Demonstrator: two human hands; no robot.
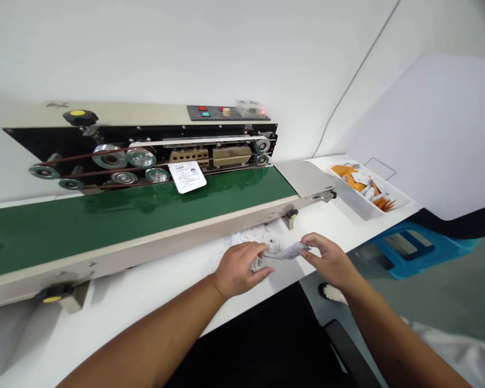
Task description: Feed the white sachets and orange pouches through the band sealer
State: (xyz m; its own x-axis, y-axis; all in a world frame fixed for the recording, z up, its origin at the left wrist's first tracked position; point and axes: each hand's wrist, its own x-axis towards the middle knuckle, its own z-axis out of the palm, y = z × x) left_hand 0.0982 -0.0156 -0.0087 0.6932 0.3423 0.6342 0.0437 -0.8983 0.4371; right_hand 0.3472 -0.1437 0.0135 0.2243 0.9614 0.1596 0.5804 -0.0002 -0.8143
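My right hand (326, 260) pinches one end of a small printed packet (291, 250) between thumb and fingers, above the front of the table. My left hand (242, 269) is at the packet's other end with thumb and fingers apart. Its fingertips are close to the packet, and I cannot tell whether they touch it. Behind my left hand, several similar white printed packets (248, 235) lie in a pile, partly hidden by the hand and the conveyor. Another white printed packet (188, 178) hangs from the band sealer (153, 141) over its green belt (234, 188).
A white tray (366, 214) of orange and white packets stands on the white table (321, 218) at right. The sealer's conveyor runs across the left and middle, its adjusting knob (55, 292) jutting forward. A blue plastic stool (412, 248) stands beyond the table edge.
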